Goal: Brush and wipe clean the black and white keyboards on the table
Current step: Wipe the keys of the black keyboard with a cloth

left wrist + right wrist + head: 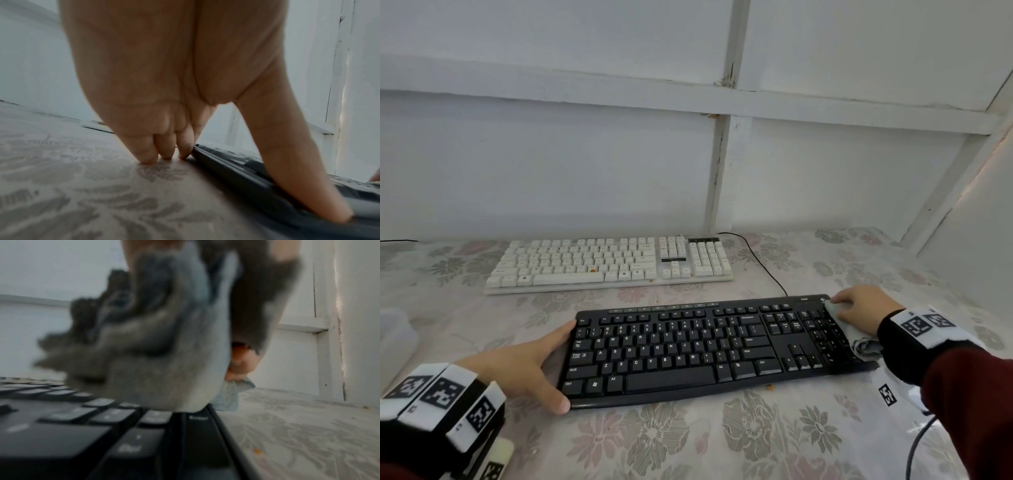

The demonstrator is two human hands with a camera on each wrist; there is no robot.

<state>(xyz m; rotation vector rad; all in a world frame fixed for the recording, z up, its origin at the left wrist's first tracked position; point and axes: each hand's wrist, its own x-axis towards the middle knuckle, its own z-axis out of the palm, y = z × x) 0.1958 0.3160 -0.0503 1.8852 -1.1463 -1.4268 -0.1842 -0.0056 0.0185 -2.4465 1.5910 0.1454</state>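
A: Where do the two keyboards lie?

B: The black keyboard lies flat at the near middle of the table, which is covered by a pale floral cloth. The white keyboard lies beyond it, close to the wall, set to the left and well apart from the black one. A thin black cable runs on the cloth from the right rear of the white keyboard to the back edge of the black one.

A: What does each hand do?

B: The left hand is spread against the left end of the black keyboard. Its thumb lies on the front left corner; its fingers, held together and nearly straight, rest on the cloth against the left edge. The right hand presses a grey cloth onto the right end of the black keyboard, over the number pad. Its fingers are curled over the bunched fabric near the back right corner; the right wrist view shows the grey cloth gathered in folds, blurred, touching the keys.

A: Anything around them?

B: Small orange crumbs lie on the cloth just before the black keyboard's front edge. A translucent white container, partly cut off, stands at the far left. White panelled walls rise behind.
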